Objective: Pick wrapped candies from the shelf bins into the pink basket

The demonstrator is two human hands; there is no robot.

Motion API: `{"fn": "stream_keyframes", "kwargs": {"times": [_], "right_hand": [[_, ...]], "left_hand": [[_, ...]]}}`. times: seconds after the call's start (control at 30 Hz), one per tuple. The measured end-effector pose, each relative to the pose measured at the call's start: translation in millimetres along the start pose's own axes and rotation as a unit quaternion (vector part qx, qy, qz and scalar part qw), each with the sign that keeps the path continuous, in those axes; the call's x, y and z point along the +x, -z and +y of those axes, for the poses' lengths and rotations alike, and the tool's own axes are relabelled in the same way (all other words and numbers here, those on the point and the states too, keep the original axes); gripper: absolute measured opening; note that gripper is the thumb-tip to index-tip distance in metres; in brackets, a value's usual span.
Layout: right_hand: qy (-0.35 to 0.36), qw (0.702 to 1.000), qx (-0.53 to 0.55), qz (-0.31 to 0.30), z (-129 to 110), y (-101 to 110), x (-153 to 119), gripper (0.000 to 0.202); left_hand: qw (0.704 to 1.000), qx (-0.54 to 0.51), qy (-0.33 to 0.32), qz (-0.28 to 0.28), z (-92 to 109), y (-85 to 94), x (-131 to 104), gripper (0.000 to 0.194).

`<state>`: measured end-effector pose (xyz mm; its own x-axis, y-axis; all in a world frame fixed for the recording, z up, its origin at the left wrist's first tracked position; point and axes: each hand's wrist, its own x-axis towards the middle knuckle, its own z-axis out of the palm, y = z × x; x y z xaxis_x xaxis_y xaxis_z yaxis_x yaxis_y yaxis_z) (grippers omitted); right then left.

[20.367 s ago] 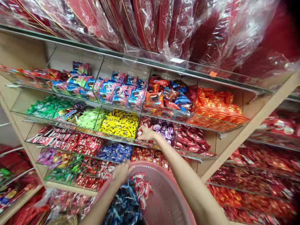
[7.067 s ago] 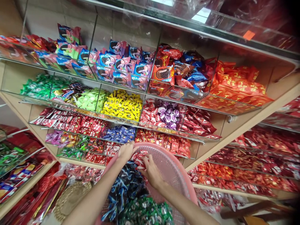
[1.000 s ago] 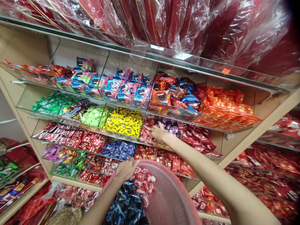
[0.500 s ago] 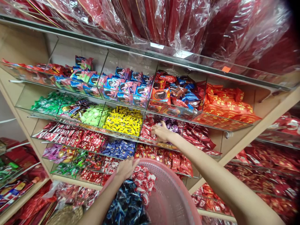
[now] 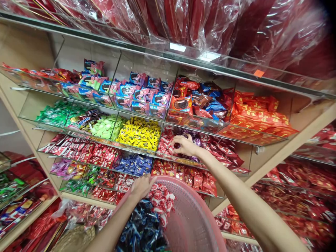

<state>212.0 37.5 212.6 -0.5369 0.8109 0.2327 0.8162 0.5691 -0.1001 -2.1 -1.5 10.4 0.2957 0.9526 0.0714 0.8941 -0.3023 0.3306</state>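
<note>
My left hand (image 5: 143, 187) grips the rim of a pink plastic basket (image 5: 199, 213) with holes in its wall. Inside the basket, red-and-white wrapped candies (image 5: 162, 203) lie beside a heap of dark blue-black wrapped pieces (image 5: 140, 227). My right hand (image 5: 185, 145) reaches over the front edge of a shelf compartment. Its thumb and fingers curl in a pinch at the red-and-white wrapped candies (image 5: 165, 140) there. The fingertips partly cover what they hold. Purple wrapped candies (image 5: 195, 138) lie just behind that hand.
Clear-fronted shelves hold yellow candies (image 5: 139, 133), blue packets (image 5: 133, 164), cookie packs (image 5: 181, 103) and orange packets (image 5: 258, 112). A glass shelf edge (image 5: 147, 52) crosses above, with plastic-wrapped red goods (image 5: 183, 21) on it. More red packets (image 5: 301, 182) fill shelves at the right.
My right hand has shifted slightly right, and its fingers have curled into a rounded pinch at the candies. My left hand stays on the basket rim. The view has shifted slightly.
</note>
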Motion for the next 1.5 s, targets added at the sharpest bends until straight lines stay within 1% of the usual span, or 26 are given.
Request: {"fn": "stream_keyframes", "kwargs": {"times": [0.2,0.3,0.37,0.43,0.5,0.53,0.6,0.67,0.73,0.8,0.9,1.0,1.07,1.17,1.3,1.37,1.43,1.5], "right_hand": [[-0.022,0.995,0.062,0.077,-3,-4,-6,0.025],[-0.021,0.991,0.071,0.109,-7,1,-11,0.026],[-0.012,0.989,0.077,0.127,-16,8,-17,0.026],[0.005,0.986,0.088,0.138,-29,15,-27,0.026],[0.019,0.985,0.104,0.136,-45,16,-38,0.026],[0.023,0.985,0.113,0.129,-52,12,-44,0.025],[0.023,0.985,0.133,0.107,-65,-2,-55,0.025],[0.017,0.985,0.153,0.077,-72,-27,-65,0.025],[0.004,0.984,0.169,0.049,-75,-56,-75,0.026],[-0.016,0.983,0.179,0.035,-75,-84,-83,0.026],[-0.030,0.981,0.190,0.032,-76,-115,-95,0.025],[-0.043,0.975,0.215,0.026,-76,-134,-100,0.023],[-0.061,0.971,0.230,0.036,-76,-144,-100,0.022],[-0.107,0.953,0.271,0.077,-78,-163,-97,0.024],[-0.170,0.913,0.339,0.150,-88,-188,-94,0.024],[-0.193,0.899,0.352,0.173,-94,-196,-95,0.024],[-0.208,0.900,0.344,0.171,-97,-201,-98,0.024],[-0.215,0.909,0.324,0.151,-99,-202,-102,0.024]], "left_hand": [[1.000,-0.006,0.001,0.000,0,1.0,1,0.068],[1.000,-0.015,0.010,-0.016,0,3.0,2,0.069],[0.999,-0.022,0.010,-0.024,-1,3.9,3,0.069],[0.999,-0.030,0.006,-0.026,-2,4.1,4,0.069],[0.999,-0.040,0.000,-0.029,-2,4.0,4,0.069],[0.999,-0.045,-0.001,-0.031,-3,4.1,4,0.069],[0.998,-0.047,0.001,-0.038,-2,4.6,4,0.070],[0.998,-0.042,0.006,-0.041,-1,5.5,3,0.071],[0.998,-0.038,0.010,-0.043,0,6.4,3,0.071],[0.999,-0.036,0.007,-0.038,1,7.1,2,0.070],[0.999,-0.032,0.001,-0.032,1,7.3,1,0.070],[0.999,-0.028,0.003,-0.032,1,6.6,1,0.069],[0.999,-0.030,0.008,-0.032,1,6.1,2,0.069],[0.999,-0.032,0.013,-0.032,2,5.9,2,0.070],[0.999,-0.034,0.008,-0.033,2,6.5,2,0.070],[0.999,-0.031,0.005,-0.031,1,6.4,1,0.069],[0.999,-0.030,0.007,-0.029,0,5.7,2,0.069],[0.999,-0.031,0.010,-0.028,0,4.7,2,0.069]]}}
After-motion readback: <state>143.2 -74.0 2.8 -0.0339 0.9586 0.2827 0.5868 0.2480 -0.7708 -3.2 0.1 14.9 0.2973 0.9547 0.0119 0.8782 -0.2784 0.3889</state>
